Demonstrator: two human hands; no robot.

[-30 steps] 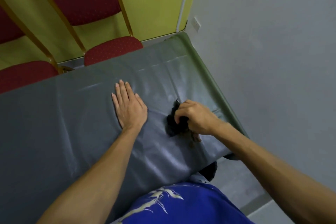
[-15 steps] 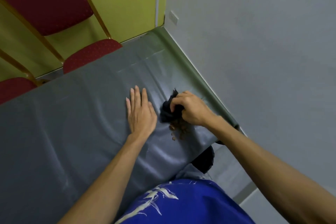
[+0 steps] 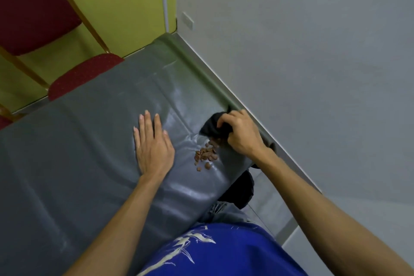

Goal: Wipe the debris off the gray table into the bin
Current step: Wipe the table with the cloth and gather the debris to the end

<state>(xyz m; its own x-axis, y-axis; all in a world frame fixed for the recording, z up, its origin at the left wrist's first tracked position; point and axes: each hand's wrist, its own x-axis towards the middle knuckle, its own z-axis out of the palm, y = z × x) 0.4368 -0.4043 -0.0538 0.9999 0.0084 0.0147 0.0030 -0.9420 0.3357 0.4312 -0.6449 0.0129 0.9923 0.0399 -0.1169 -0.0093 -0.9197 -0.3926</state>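
A small pile of brown debris [image 3: 205, 156] lies on the gray table [image 3: 78, 163] near its right end and front edge. Just behind the pile, my right hand [image 3: 240, 135] grips a bunched black cloth [image 3: 212, 126] pressed on the table close to the wall. My left hand [image 3: 152, 145] lies flat on the table, palm down with fingers together, a little left of the debris. A dark bin [image 3: 240, 188] shows partly below the table's front right corner, mostly hidden by the table edge.
A gray wall [image 3: 302, 63] runs along the table's right end. Red padded chairs [image 3: 85, 74] with gold frames stand behind the table against a yellow-green wall. My blue shirt [image 3: 224, 253] fills the bottom centre.
My right hand drew the cloth back toward the wall, uncovering the brown debris pile that it hid a second ago. The left hand stayed flat on the table. The camera view shifted.
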